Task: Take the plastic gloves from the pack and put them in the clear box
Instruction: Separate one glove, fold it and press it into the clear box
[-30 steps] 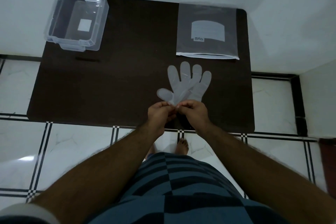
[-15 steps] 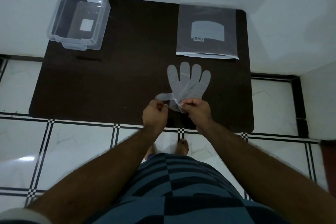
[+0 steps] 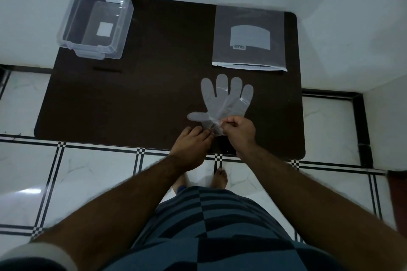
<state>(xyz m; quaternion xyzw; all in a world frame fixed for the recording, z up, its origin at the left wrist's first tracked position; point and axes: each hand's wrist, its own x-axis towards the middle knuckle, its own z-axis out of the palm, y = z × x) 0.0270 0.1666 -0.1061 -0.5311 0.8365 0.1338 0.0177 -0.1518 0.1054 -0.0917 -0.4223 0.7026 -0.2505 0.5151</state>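
Head view: both hands pinch the plastic glove's (image 3: 222,103) cuff, right hand (image 3: 239,131) closed on it, left hand (image 3: 192,142) fingertips nipping beside; thin film could slip or tear.

Prob. home: tiled floor (image 3: 92,174), bare feet (image 3: 220,179)

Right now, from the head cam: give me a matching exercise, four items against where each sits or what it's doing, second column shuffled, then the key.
Items:
1. clear box
2. glove pack
3. plastic glove
4. right hand

Places or states:
A. pinching the crumpled cuff
B. far left corner of the dark table, nothing seen inside
C. spread flat, fingers pointing away
D. far right of the table, lying flat

Pairs: 1-B, 2-D, 3-C, 4-A
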